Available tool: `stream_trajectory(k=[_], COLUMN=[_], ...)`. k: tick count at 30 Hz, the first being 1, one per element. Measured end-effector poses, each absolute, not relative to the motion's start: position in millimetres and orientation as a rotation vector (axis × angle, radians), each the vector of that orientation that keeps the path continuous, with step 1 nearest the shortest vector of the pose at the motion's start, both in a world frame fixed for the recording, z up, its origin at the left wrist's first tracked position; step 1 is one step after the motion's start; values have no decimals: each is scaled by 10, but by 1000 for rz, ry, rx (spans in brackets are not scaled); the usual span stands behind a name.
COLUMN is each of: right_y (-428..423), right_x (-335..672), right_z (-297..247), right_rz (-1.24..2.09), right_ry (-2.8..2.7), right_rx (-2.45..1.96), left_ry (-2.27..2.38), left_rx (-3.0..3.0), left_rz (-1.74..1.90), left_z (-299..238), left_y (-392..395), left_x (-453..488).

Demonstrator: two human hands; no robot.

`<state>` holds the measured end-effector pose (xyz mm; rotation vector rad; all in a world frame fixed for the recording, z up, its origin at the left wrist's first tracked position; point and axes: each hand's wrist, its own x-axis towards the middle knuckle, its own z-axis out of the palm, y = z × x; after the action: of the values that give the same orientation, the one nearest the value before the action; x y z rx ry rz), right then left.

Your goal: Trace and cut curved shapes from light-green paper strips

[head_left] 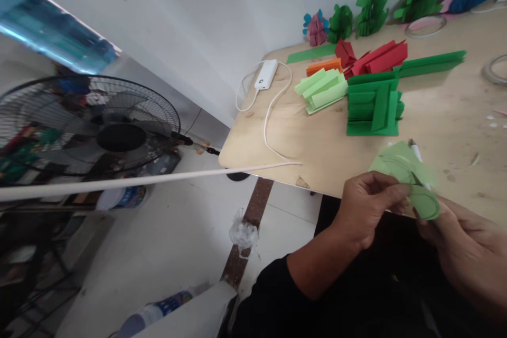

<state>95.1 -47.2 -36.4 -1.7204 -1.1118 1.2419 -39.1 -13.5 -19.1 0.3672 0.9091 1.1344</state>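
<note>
At table edge (245, 140) | left hand (366, 203) pinching light-green paper (425, 205) | right hand (471, 237), grip unclear | tub (121, 198), contents hidden

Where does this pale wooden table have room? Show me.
The table is bare in front of the light-green folded papers, right of the curving white cable, and right of the dark-green paper stack. Crowded: the back edge, with colourful paper figures.

Pale wall (198, 26) on the far side, light wooden table (447, 116) beside it at right; white tiled floor (190, 237) with a brown strip (259, 198); black fan (121, 137) and bluish pane (59, 29) at left.
</note>
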Motion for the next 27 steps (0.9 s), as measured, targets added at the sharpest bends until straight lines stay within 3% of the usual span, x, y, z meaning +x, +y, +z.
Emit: stream_trajectory(k=[27], right_y=[-456], right_x=[928], right_z=[-341], right_rz=[1299], right_ry=[-1025], right_rx=[-1749], left_ry=[974], left_rx=[360], left_rz=[1165], left_z=[-79], left_y=[-99], left_x=[-432])
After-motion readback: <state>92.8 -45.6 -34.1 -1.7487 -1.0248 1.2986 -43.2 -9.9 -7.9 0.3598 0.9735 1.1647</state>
